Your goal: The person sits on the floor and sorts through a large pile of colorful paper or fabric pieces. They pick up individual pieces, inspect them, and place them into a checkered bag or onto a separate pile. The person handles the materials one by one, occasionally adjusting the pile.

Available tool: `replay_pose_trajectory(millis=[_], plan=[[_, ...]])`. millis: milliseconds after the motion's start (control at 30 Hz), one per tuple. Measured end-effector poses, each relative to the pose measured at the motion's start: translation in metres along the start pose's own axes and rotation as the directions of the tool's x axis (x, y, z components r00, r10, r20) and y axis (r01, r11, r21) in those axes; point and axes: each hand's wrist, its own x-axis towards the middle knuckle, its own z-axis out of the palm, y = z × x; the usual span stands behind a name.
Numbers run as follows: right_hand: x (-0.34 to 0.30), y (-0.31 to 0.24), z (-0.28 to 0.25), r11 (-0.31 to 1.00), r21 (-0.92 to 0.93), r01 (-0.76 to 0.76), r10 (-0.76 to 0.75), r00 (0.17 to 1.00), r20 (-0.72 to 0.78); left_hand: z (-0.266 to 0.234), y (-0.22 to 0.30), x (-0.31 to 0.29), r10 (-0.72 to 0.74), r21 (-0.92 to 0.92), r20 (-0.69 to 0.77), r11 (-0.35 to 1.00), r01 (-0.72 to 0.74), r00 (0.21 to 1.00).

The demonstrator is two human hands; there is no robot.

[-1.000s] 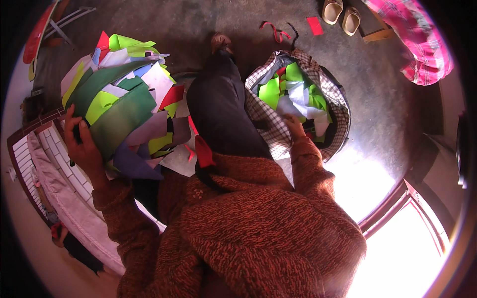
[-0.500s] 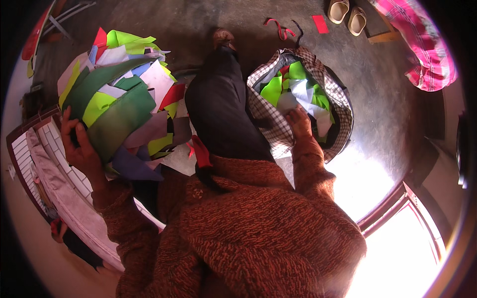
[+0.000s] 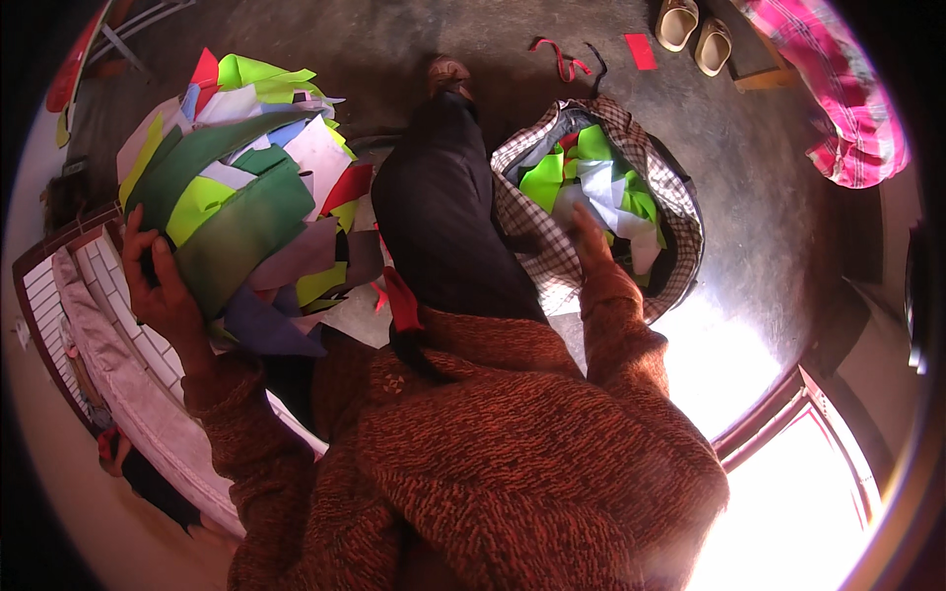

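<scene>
Resting against the left edge of a heap of cloth scraps, your left hand has its thumb and forefinger parted; whether it grips any cloth, I cannot tell. The heap, mostly green, grey and red, lies left of your dark-trousered leg. Right of that leg is a checked bag, mouth wide, with more scraps inside. Your right hand reaches in over its near side among them, fingertips too unclear to show any hold. Farther right lie a red piece and two shoes.
</scene>
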Motion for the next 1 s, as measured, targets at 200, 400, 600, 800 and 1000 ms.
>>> replay_pose_trajectory(millis=[200, 400, 600, 800, 1000], plan=[[0.006, -0.093, 0.017, 0.809, 0.445, -0.383, 0.534, 0.795, -0.287, -0.001, 0.002, -0.002, 0.010, 0.043, -0.007, 0.999, -0.009, 1.000], [-0.001, -0.129, 0.021, 0.878, 0.308, -0.367, 0.451, 0.850, -0.272, -0.003, 0.002, 0.001, 0.041, 0.069, 0.015, 0.997, -0.042, 0.999], [-0.004, -0.222, 0.038, 0.931, 0.351, -0.099, 0.201, 0.942, -0.269, -0.005, -0.003, 0.001, 0.083, 0.058, 0.001, 0.995, -0.083, 0.997], [0.002, -0.302, 0.056, 0.692, 0.711, 0.125, -0.083, 0.992, -0.093, -0.004, 0.001, -0.001, 0.164, 0.019, -0.066, 0.986, -0.163, 0.984], [-0.006, -0.374, 0.132, 0.448, 0.893, -0.042, -0.139, 0.983, 0.117, -0.008, -0.004, 0.002, 0.288, 0.141, -0.125, 0.953, -0.270, 0.950]])
